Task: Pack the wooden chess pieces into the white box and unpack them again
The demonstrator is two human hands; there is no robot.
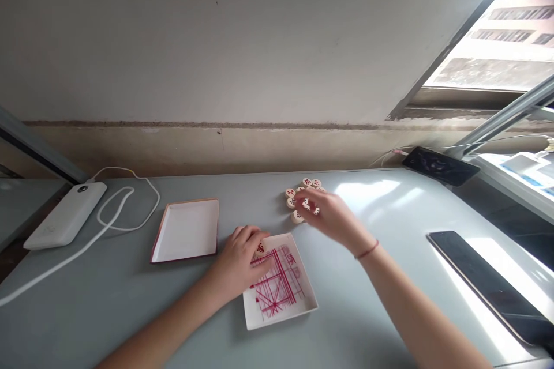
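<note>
My left hand rests over the upper left corner of a shallow white box. Its thumb and fingers close round a xiangqi piece with a dark character. Folded inside the box lies a clear sheet printed with a red xiangqi board. Beyond the box, my right hand reaches over a cluster of round xiangqi pieces, marked in red or black. Its fingers are bent and apart, the tips at the pieces, and pieces show between them. The hand hides part of the cluster.
An upturned box lid lies left of my left hand. Farther left is a white power bank with a white cable. A dark phone lies at right, and another phone leans at the back right. A wall bounds the table.
</note>
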